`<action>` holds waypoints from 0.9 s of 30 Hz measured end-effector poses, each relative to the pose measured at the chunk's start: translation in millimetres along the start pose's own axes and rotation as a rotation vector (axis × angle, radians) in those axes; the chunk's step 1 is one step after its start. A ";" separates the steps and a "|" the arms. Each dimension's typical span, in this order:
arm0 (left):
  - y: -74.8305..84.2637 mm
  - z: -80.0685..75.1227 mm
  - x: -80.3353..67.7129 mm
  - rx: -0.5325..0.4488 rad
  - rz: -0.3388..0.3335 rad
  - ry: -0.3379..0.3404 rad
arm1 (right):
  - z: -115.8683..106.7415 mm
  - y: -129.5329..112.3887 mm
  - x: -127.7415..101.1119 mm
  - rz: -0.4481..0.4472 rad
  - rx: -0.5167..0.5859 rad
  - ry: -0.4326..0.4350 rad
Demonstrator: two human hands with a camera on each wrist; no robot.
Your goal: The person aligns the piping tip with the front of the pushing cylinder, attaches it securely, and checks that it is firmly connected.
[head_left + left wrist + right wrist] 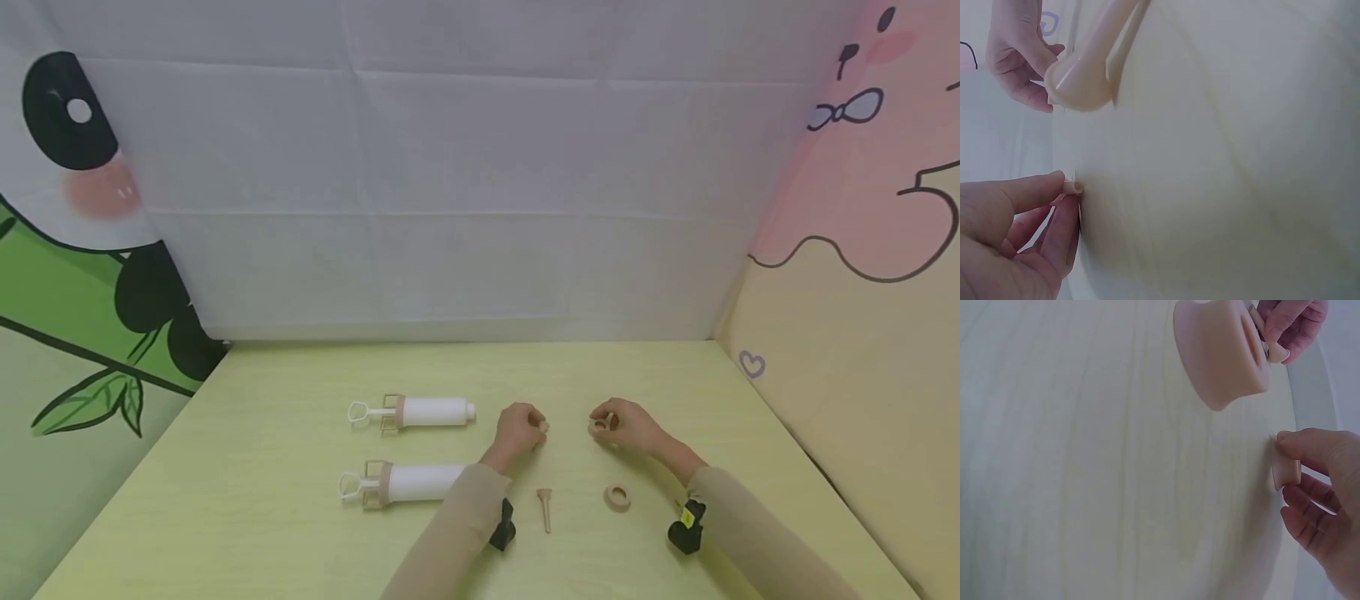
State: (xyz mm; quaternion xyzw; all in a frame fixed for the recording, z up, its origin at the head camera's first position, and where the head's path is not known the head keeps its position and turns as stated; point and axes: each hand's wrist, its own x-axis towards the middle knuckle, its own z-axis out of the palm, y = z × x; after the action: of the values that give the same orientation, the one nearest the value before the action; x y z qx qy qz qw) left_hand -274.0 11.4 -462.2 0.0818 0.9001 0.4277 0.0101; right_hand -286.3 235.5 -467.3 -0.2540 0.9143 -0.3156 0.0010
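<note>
My left hand (pixel 519 432) pinches a small beige hollow piece (pixel 1072 187) between thumb and fingertips, low over the table. To its right, my right hand (pixel 628 425) grips a beige ring (pixel 1286 470) by its edge, thumb on one side and fingers on the other. A second beige ring (pixel 617 497) lies on the table below the right hand, looming large in the right wrist view. Below the left hand rests a beige stem with a flared head (pixel 545 508), seen up close in the left wrist view.
Two syringe-like tubes with white barrels and beige collars lie on the left, an upper one (pixel 435 412) and a lower one (pixel 422 482). The left sleeve (pixel 450 529) covers the lower one's tip. A pale sheet (pixel 480 275) hangs behind the yellow table (pixel 247 467).
</note>
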 end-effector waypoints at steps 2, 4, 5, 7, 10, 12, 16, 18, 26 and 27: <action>-0.5 0.5 0.3 -0.002 0.001 -0.002 | 0.6 0.8 0.1 -0.002 0.005 0.000; -0.7 0.8 0.5 -0.002 0.001 -0.003 | 0.9 1.2 0.2 -0.001 0.008 0.000; -0.8 0.8 0.4 -0.004 -0.003 -0.003 | 1.0 1.2 0.3 -0.003 0.006 0.000; -1.1 0.9 0.1 -0.004 -0.007 -0.001 | 1.4 1.2 0.7 -0.004 0.005 0.000; -1.8 0.5 -0.5 -0.011 0.000 0.007 | 1.4 1.2 1.0 -0.001 -0.002 -0.002; -2.1 0.1 -0.7 -0.021 0.010 0.012 | 1.6 1.0 1.2 0.002 -0.002 -0.003; -1.9 -0.4 -1.5 -0.056 0.017 0.014 | 2.4 1.0 1.4 -0.007 -0.002 -0.003; -1.4 -0.6 -1.7 -0.074 0.015 0.013 | 2.7 1.0 1.6 -0.017 -0.005 -0.002; 2.0 -3.7 -0.7 -0.105 0.011 0.044 | 3.2 -5.0 4.4 -0.032 -0.012 0.019; 2.2 -4.3 -0.7 -0.100 0.013 0.045 | 3.2 -6.4 4.6 -0.032 -0.010 0.020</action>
State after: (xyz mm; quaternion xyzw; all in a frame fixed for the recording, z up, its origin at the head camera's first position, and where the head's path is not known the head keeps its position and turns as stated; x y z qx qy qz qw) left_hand -273.4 9.4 -457.8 0.0773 0.8770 0.4742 -0.0089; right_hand -286.8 227.2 -465.4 -0.2656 0.9115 -0.3136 -0.0146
